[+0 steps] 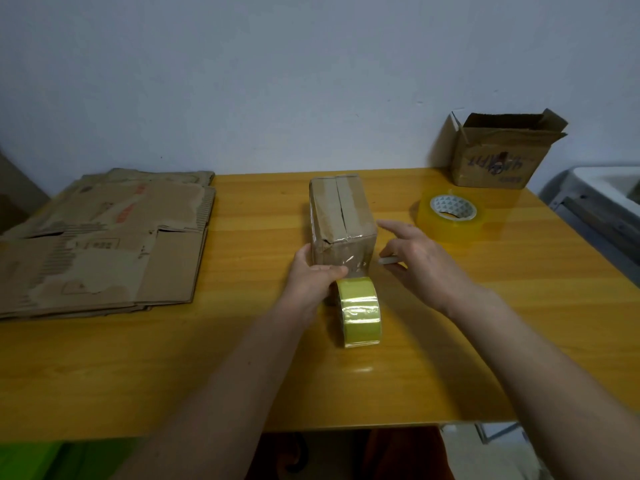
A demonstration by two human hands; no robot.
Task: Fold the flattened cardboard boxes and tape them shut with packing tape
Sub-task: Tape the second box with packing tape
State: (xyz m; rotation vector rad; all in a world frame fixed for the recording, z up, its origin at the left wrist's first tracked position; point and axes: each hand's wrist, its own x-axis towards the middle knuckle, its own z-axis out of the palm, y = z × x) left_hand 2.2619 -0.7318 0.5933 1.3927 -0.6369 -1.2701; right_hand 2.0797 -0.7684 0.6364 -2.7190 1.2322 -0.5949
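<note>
Left hand (311, 275): fingers curled against the near face of the small box (341, 223), pressing the tape end there. Right hand (412, 261): fingers loosely spread beside the box, with a small white object (388, 260) under them; whether it is gripped cannot be told. The tape roll (360, 311) stands on edge on the surface (450, 358), touching the box base, apparently uncut. The top seam looks already taped. A second tape roll (450, 216) lies to the right, near an open box (498, 157). A stack of flat cardboard (104, 244) waits at left, so most folding appears undone.
</note>
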